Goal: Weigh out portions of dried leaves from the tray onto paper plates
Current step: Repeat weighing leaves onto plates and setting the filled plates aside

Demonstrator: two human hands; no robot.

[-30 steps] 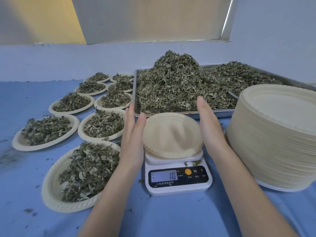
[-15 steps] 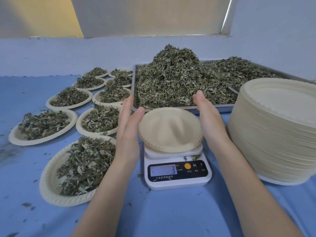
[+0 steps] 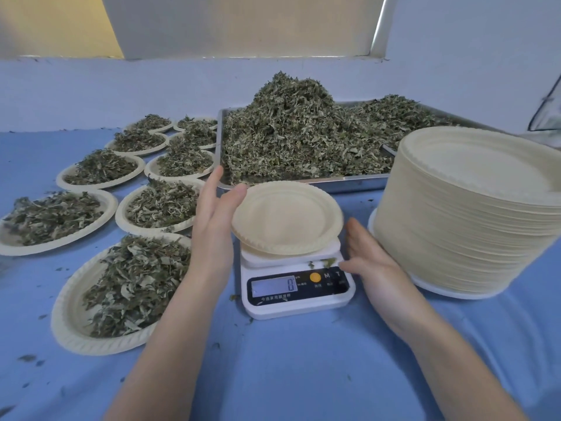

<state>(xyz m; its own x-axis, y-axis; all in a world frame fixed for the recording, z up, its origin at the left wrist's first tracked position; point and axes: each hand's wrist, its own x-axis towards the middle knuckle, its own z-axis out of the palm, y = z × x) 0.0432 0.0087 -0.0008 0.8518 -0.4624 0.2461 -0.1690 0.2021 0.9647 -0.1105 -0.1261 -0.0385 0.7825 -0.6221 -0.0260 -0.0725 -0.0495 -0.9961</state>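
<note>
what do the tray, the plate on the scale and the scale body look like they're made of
Tray: likely stainless steel or aluminium, going by its shiny silver rim. Plate on the scale: seems to be pressed paper or pulp, matte cream with a crimped edge. Scale: looks like smooth white plastic with a glossy black display panel.

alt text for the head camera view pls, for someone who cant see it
An empty paper plate sits on a white kitchen scale reading 0; the left hand touches its rim, the right hand reaches the scale's buttons. Behind: a tray of dried leaves.
</note>
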